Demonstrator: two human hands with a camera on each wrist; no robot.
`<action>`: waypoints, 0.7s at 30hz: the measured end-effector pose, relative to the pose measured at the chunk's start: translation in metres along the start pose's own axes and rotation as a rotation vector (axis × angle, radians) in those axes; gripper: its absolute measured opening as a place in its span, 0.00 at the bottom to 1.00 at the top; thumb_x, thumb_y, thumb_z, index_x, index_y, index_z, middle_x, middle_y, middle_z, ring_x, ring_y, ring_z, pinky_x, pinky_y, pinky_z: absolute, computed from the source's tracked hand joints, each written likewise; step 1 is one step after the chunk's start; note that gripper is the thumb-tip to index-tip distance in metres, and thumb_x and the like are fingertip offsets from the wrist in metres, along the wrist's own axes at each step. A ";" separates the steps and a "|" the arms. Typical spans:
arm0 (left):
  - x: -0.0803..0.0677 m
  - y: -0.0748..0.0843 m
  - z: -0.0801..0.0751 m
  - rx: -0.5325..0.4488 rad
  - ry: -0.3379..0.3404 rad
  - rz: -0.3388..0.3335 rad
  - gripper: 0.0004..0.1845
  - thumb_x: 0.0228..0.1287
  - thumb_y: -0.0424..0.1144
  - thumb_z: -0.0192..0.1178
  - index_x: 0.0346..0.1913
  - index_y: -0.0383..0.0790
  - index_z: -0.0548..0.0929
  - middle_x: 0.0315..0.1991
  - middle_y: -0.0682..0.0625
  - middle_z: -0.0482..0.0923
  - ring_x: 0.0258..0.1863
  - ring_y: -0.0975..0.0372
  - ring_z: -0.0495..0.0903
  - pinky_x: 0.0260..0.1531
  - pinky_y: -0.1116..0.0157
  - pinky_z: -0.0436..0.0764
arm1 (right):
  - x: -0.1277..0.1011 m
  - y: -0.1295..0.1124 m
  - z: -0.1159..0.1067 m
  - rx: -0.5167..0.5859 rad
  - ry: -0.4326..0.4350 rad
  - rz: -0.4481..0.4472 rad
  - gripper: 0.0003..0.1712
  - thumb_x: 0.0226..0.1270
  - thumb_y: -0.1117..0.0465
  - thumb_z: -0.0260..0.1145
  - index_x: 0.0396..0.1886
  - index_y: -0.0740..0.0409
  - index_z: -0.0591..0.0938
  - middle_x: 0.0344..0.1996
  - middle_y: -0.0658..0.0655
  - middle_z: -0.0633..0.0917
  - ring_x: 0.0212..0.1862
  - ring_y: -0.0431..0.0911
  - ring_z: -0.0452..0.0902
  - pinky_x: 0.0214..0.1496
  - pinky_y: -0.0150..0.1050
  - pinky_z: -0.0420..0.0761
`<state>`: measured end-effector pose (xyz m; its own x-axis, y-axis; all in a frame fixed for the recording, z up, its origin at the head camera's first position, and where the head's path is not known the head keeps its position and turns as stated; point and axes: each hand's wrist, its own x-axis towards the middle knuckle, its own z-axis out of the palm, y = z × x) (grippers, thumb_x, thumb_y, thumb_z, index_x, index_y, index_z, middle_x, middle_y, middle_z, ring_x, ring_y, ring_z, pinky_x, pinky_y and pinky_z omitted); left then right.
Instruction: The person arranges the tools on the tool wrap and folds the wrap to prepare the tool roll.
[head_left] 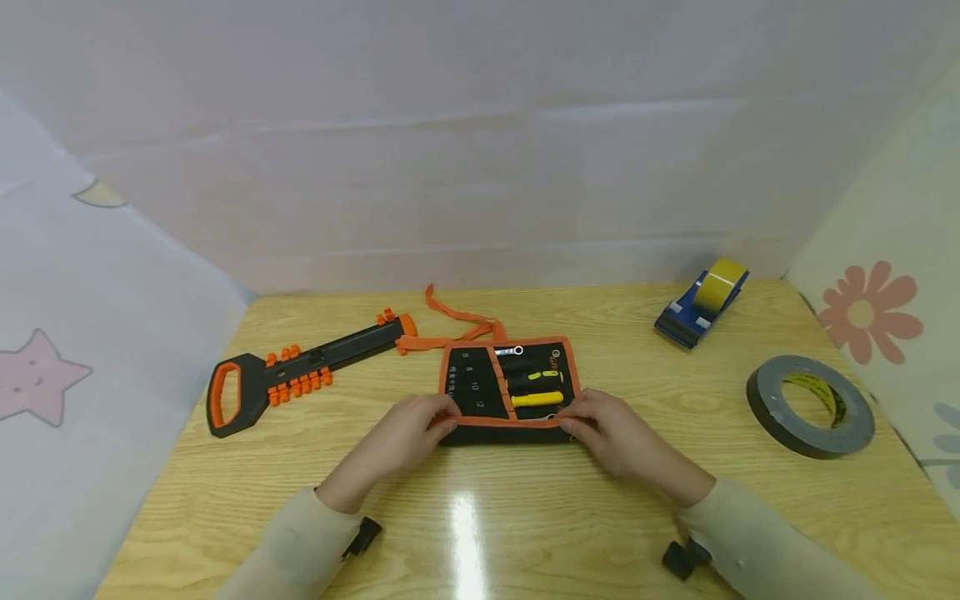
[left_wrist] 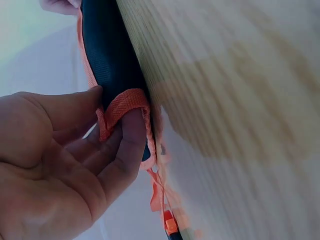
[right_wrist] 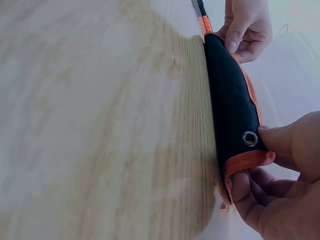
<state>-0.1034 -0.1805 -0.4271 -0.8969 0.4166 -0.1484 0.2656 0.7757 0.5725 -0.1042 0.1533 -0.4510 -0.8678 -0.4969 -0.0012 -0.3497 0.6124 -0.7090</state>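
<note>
On the wooden table, a black-and-orange handsaw lies toward the left edge, a blue tape dispenser sits near the far right corner and a grey tape roll by the right edge, all well apart from the hands. The black tool pouch with orange trim lies open at the middle; the left hand pinches its near left corner and the right hand its near right corner, thumbs on top and fingers curled beneath. The labels on its pockets are too small to read.
</note>
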 end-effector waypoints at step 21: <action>0.018 0.000 -0.004 -0.054 -0.025 -0.077 0.02 0.73 0.31 0.69 0.44 0.40 0.88 0.32 0.52 0.86 0.24 0.65 0.78 0.28 0.67 0.80 | 0.004 -0.013 0.001 -0.180 0.112 -0.048 0.14 0.72 0.60 0.77 0.54 0.55 0.88 0.51 0.51 0.87 0.45 0.42 0.78 0.48 0.41 0.83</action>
<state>-0.1205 -0.1751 -0.4267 -0.9045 0.3693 -0.2134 0.1765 0.7795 0.6010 -0.1032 0.1425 -0.4431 -0.8791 -0.4626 0.1147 -0.4398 0.6946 -0.5693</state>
